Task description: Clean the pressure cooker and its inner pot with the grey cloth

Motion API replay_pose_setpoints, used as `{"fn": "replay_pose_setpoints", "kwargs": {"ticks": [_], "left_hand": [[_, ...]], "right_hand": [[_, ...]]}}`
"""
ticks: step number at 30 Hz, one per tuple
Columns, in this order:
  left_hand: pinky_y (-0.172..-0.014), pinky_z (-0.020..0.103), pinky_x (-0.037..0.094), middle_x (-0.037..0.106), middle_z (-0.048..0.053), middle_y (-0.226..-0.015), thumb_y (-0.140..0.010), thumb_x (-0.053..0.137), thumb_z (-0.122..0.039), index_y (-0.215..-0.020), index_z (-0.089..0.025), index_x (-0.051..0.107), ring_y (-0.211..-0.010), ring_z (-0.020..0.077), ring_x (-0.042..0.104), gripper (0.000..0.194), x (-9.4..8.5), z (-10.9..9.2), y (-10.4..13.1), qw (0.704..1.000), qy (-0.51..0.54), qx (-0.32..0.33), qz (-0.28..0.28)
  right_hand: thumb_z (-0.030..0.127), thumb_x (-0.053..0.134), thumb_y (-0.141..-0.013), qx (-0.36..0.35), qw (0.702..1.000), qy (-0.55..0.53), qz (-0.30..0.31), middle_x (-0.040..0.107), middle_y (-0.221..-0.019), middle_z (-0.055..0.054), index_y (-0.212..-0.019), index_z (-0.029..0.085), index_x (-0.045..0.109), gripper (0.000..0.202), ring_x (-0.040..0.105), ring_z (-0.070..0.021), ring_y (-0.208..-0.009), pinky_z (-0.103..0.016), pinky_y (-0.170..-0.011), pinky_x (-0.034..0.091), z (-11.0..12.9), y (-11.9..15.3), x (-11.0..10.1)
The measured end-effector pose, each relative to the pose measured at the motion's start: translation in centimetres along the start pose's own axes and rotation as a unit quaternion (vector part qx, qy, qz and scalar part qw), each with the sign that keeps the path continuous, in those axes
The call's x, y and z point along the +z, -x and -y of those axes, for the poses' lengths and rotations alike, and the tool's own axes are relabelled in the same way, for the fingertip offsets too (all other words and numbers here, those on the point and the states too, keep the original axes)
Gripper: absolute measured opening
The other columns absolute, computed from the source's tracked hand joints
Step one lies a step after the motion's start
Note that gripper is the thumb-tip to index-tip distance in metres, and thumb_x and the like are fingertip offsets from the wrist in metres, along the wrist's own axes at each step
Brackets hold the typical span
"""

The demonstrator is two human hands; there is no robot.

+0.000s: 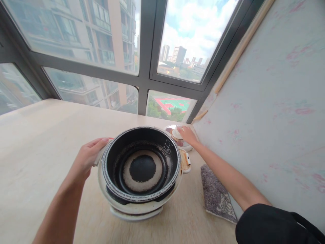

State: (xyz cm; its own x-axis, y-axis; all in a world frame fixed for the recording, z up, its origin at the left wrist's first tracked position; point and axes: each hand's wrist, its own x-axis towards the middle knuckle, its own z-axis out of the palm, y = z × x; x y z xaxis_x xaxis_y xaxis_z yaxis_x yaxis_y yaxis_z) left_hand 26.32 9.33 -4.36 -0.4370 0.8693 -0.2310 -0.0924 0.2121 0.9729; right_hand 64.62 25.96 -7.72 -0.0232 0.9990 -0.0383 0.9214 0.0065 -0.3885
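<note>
A white rice cooker (137,217) stands on the pale surface, with a worn black inner pot (142,167) sitting in it. The pot's coating is scraped to a light ring at the bottom. My left hand (89,154) is closed around the cooker's left handle, its fingers partly hidden behind it. Beyond the cooker, to the right, lies a round lid (188,147) with a pale knob (176,133). My right hand (186,134) reaches there with its fingers closed on that knob. The cooker's right handle (186,162) sticks out untouched and looks stained.
A grey-brown patterned mat (215,195) lies at the right, beneath my right forearm. A floral wall (274,112) rises along the right side. Grey-framed windows (144,81) close off the back of the pale ledge (48,149).
</note>
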Motion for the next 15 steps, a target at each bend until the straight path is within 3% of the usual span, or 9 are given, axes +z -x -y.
{"fn": "replay_pose_setpoints", "kwargs": {"ticks": [4,6,9,11,15], "left_hand": [[-0.052,0.022,0.041,0.074,0.003,-0.077,-0.049,0.084,-0.048,-0.088,-0.015,0.077,-0.062,0.0149,0.058,0.052,-0.2,0.2,0.0,1.0,0.007,0.011,0.019],[-0.048,0.021,0.037,0.072,0.002,-0.072,-0.049,0.084,-0.047,-0.091,-0.014,0.076,-0.057,0.0136,0.055,0.054,-0.2,0.1,0.2,0.999,0.017,0.002,0.032],[-0.045,0.021,0.034,0.068,0.001,-0.065,-0.05,0.083,-0.047,-0.094,-0.012,0.076,-0.051,0.0122,0.051,0.057,-0.2,-0.2,0.6,0.999,0.013,0.001,0.033],[-0.043,0.021,0.032,0.065,0.0,-0.061,-0.051,0.082,-0.047,-0.096,-0.012,0.076,-0.048,0.0116,0.049,0.058,-0.1,-0.4,0.8,1.0,-0.001,0.01,0.027],[-0.041,0.021,0.029,0.063,-0.001,-0.059,-0.052,0.079,-0.047,-0.097,-0.012,0.075,-0.045,0.0119,0.047,0.057,-0.8,-0.2,0.8,0.999,-0.024,0.019,0.01]], "right_hand": [[0.061,0.015,-0.105,-0.011,0.981,-0.189,-0.038,0.067,-0.13,-0.012,-0.131,0.019,0.061,0.067,0.065,-0.0213,-0.114,-0.03,-0.091,0.053,0.4,5.4,0.1],[0.074,0.033,-0.096,0.011,0.893,-0.45,-0.017,0.069,-0.126,-0.013,-0.117,0.019,0.066,0.067,0.068,-0.0235,-0.112,-0.033,-0.091,0.055,0.8,8.6,0.5],[0.075,0.048,-0.09,0.037,0.774,-0.629,0.062,0.073,-0.117,-0.012,-0.106,0.021,0.068,0.059,0.07,-0.0251,-0.106,-0.036,-0.088,0.057,2.2,12.6,1.2],[0.069,0.052,-0.09,0.044,0.737,-0.67,0.078,0.075,-0.11,-0.01,-0.107,0.021,0.069,0.053,0.072,-0.0251,-0.098,-0.037,-0.083,0.058,3.4,14.3,1.7],[0.05,0.064,-0.085,0.052,0.705,-0.707,-0.007,0.076,-0.102,-0.007,-0.101,0.021,0.07,0.033,0.072,-0.0237,-0.092,-0.035,-0.08,0.058,5.6,15.4,2.7]]}}
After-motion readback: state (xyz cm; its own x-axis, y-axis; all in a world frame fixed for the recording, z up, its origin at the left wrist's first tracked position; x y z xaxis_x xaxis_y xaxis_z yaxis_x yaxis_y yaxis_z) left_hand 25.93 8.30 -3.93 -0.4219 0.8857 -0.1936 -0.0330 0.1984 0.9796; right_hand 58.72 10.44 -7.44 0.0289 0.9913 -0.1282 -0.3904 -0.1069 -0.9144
